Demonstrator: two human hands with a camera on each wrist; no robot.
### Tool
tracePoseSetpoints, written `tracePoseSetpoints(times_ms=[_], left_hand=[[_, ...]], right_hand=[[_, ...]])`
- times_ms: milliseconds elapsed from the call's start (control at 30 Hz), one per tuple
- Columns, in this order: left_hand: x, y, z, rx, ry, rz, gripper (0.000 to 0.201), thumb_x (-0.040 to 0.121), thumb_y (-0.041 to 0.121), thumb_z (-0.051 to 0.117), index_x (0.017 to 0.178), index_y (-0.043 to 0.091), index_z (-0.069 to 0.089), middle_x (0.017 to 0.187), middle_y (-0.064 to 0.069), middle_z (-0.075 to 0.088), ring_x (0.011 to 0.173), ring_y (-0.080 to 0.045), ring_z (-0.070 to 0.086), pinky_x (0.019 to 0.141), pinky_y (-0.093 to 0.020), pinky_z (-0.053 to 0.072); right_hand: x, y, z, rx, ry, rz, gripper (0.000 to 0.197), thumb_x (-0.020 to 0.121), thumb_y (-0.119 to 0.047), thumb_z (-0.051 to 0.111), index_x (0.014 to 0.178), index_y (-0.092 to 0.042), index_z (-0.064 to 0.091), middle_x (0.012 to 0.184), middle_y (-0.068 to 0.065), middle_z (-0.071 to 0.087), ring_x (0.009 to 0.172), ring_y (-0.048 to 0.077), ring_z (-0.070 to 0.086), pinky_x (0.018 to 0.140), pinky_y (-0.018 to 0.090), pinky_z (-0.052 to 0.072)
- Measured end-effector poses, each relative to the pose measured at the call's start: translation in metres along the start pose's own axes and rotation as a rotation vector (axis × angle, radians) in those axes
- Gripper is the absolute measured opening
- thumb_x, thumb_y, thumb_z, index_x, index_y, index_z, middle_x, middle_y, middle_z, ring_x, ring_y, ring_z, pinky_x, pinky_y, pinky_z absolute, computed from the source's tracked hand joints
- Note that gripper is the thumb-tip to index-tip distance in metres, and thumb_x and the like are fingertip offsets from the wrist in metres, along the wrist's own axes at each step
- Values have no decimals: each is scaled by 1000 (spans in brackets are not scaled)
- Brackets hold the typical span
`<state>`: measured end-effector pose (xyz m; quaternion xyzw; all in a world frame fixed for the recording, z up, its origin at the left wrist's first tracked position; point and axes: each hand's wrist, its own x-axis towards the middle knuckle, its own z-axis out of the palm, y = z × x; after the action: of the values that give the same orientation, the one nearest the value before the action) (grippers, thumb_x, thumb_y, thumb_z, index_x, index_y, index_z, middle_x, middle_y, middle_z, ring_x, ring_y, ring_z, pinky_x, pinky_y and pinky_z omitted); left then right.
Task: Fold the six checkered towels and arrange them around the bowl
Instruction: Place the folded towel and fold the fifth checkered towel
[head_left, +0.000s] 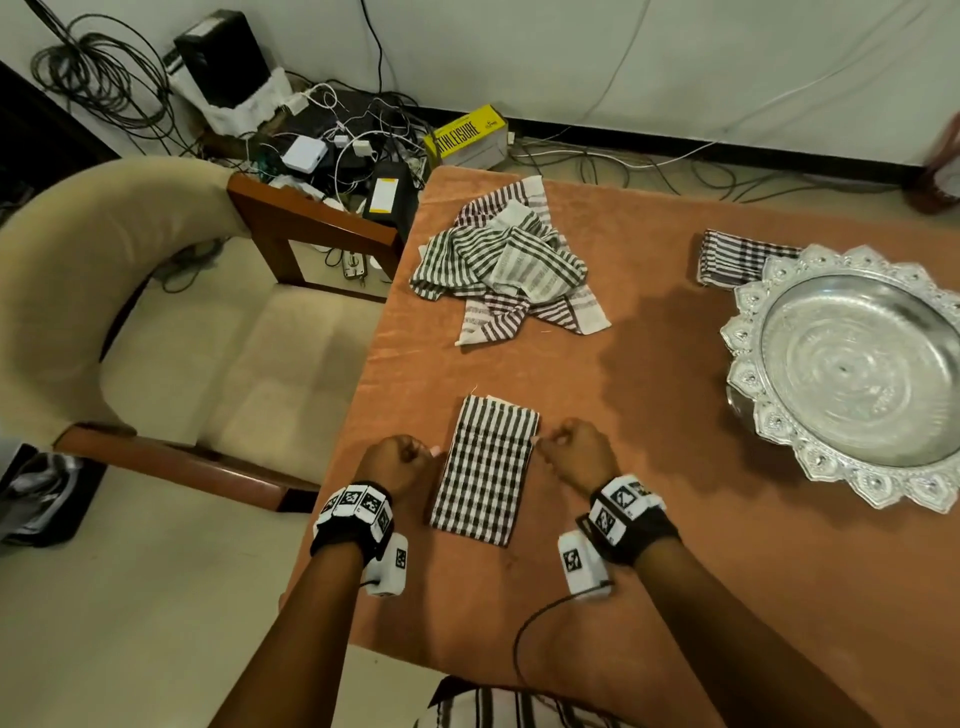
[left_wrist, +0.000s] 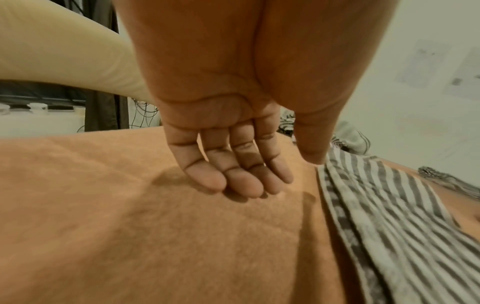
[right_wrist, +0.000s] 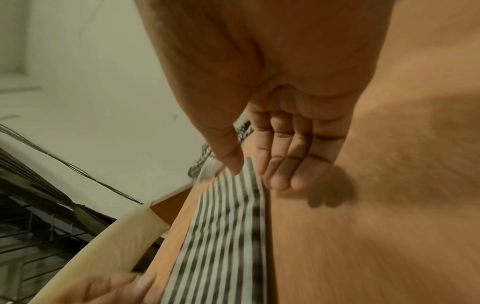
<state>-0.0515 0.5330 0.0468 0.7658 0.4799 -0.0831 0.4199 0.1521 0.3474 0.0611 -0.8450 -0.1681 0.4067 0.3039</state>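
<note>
Left hand (head_left: 397, 460): at the near-left long edge of the part-folded towel (head_left: 485, 470); fingers loosely bent, tips on the tablecloth (left_wrist: 130, 216), holding nothing; thumb at the towel's edge.
Right hand (head_left: 576, 451): at the opposite long edge; thumb tip at the hem, whether pressing it I cannot tell; fingers bent on the cloth beside it, not gripping.
Part-folded towel: lies flat, near centre-left of the table, layers slightly offset at its far end.
Risk here: with neither hand pinching, the next fold could slide the layers askew.
Unfolded heap (head_left: 511, 262): far left, tangled; pulling one may drag others.
Folded towel (head_left: 737, 257): far right, touching the bowl (head_left: 857, 364).
Risk there: the bowl's rim overhangs it; nudging could disturb the placed towel.
</note>
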Motion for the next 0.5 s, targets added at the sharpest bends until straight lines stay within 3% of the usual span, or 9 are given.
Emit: tracePoseSetpoints(times_ms=[67,133,233,300,400,500], left_hand=[[12,5,-1,-70,46,8,27,88,31,69,77,8,65,76,-4,70,73,-17,62,71,-24,44],[20,13,1,-114,31,18,18,89,28,68,75,17,64,75,3,69,72,-11,62,69,-21,43],[23,18,9,-142,77,6,11,89,24,67,77,23,66,76,8,69,74,-9,63,68,-20,46],[22,14,14,-189,121,-27,8,87,24,66,79,23,68,77,9,70,75,-8,65,70,-22,50],[22,9,17,-250,96,-12,4,87,17,68,85,21,70,81,8,70,79,-7,64,75,-20,48],[20,3,17,-306,82,11,7,86,16,70,88,22,70,80,11,69,78,-4,63,77,-19,49]], right_hand=[[37,-36,-28,-31,45,-80,13,88,-31,68,81,-23,61,78,-5,67,74,16,64,67,28,51],[81,-74,-52,-114,83,-144,13,87,-32,67,96,-23,64,93,0,71,84,20,68,73,31,55],[136,-128,-76,-215,195,-216,49,84,-26,72,127,-12,53,118,14,67,102,32,66,88,40,55],[161,-159,-84,-253,212,-245,66,81,-27,74,135,-9,42,121,17,65,106,36,64,90,44,54],[184,-176,-81,-309,204,-207,70,80,-30,74,137,-8,41,123,19,63,109,39,62,88,42,54],[189,-166,-65,-324,270,-200,36,82,-26,68,114,-10,65,112,18,68,101,39,65,83,41,56]])
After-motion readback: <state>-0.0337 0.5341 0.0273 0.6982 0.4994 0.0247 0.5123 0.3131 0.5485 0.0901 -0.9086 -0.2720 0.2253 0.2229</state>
